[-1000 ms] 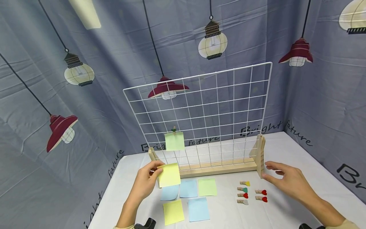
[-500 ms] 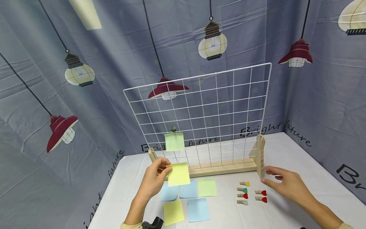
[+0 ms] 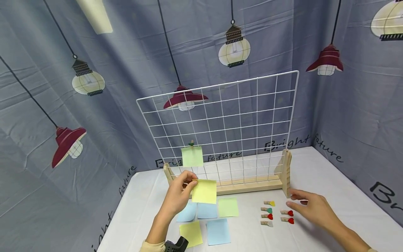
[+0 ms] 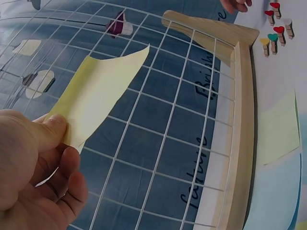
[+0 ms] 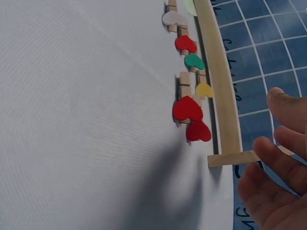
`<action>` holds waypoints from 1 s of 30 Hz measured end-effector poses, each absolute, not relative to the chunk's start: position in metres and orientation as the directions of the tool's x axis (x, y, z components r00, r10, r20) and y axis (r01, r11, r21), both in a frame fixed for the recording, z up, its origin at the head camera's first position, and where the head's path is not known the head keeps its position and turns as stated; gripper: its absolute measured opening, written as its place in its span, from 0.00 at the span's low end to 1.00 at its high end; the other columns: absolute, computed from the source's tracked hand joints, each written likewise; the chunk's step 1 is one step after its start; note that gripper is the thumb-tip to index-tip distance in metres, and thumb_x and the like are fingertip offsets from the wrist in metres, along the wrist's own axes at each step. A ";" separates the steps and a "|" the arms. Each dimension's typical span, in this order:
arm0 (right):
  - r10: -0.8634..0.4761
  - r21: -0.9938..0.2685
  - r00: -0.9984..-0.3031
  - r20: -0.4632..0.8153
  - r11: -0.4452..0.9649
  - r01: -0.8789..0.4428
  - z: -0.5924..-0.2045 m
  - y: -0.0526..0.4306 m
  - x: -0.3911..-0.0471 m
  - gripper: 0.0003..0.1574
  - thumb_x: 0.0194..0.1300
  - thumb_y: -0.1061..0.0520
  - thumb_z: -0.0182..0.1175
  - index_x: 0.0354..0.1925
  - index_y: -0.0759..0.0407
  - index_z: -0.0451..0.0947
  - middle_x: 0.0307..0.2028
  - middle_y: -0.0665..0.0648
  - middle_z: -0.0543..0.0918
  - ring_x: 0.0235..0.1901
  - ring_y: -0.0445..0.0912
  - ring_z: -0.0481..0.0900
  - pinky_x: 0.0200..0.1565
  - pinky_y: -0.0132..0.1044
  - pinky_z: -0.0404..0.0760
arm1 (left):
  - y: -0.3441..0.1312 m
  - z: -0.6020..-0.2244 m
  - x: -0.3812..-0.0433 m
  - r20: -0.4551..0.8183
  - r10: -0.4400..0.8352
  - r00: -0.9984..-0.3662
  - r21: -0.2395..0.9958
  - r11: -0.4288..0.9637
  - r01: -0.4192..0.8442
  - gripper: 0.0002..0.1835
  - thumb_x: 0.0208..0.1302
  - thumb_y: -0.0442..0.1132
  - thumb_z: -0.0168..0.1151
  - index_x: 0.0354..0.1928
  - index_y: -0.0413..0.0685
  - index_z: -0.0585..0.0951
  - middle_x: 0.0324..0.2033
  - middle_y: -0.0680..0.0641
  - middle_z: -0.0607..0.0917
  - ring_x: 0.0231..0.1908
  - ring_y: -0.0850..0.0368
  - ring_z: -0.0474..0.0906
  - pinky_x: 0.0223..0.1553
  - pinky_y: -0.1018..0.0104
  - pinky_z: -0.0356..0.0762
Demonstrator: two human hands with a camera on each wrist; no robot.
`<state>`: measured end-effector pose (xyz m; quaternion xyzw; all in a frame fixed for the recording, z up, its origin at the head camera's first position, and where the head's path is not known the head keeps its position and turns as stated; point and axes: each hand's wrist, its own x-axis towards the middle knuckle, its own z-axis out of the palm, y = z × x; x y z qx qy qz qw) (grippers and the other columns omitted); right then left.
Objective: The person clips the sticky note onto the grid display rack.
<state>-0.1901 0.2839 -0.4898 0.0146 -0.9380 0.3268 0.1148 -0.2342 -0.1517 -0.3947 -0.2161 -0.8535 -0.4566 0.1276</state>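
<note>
White wire grid (image 3: 240,128), beyond both hands; left hand (image 3: 177,195), pinching a yellow note (image 3: 205,191) by one corner; right hand (image 3: 316,207), empty, fingers loosely bent; said note, extending rightward from the left hand, probably best kept uncreased by a light grip; six heart clips (image 3: 268,216), between the hands, nearer the right.

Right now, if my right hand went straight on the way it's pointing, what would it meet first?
Your right hand would likely meet the wooden end piece beside it first; whether they already touch is hard to tell.
</note>
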 end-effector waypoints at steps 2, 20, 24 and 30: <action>0.048 -0.621 -0.978 0.201 0.779 -0.090 -0.492 0.284 -0.191 0.33 0.60 0.48 0.75 0.57 0.66 0.82 0.40 0.57 0.90 0.41 0.55 0.88 0.42 0.45 0.87 | -0.149 -0.395 -0.234 0.417 0.257 -0.872 0.729 0.479 0.490 0.05 0.73 0.35 0.62 0.44 0.54 0.81 0.36 0.53 0.85 0.38 0.60 0.80 0.40 0.68 0.78; 0.056 -0.621 -0.998 0.016 0.783 0.033 -0.522 0.286 -0.201 0.23 0.63 0.47 0.73 0.48 0.63 0.87 0.38 0.51 0.89 0.38 0.44 0.79 0.41 0.44 0.82 | -0.139 -0.397 -0.235 0.449 0.223 -0.865 0.734 0.460 0.499 0.03 0.74 0.39 0.63 0.45 0.57 0.82 0.38 0.56 0.86 0.38 0.61 0.81 0.42 0.67 0.80; 0.061 -0.623 -0.998 0.013 0.781 0.040 -0.524 0.287 -0.200 0.16 0.63 0.48 0.73 0.43 0.58 0.88 0.33 0.47 0.86 0.34 0.42 0.76 0.37 0.35 0.76 | -0.138 -0.398 -0.236 0.466 0.213 -0.859 0.730 0.456 0.509 0.03 0.74 0.41 0.63 0.45 0.54 0.82 0.38 0.55 0.86 0.37 0.62 0.81 0.41 0.67 0.80; 0.074 -0.629 -0.997 0.025 0.776 0.042 -0.527 0.287 -0.198 0.11 0.62 0.51 0.73 0.39 0.56 0.87 0.29 0.46 0.84 0.32 0.42 0.74 0.34 0.32 0.73 | -0.137 -0.400 -0.236 0.481 0.193 -0.855 0.738 0.439 0.513 0.03 0.72 0.38 0.65 0.43 0.55 0.83 0.37 0.53 0.87 0.36 0.62 0.80 0.39 0.69 0.79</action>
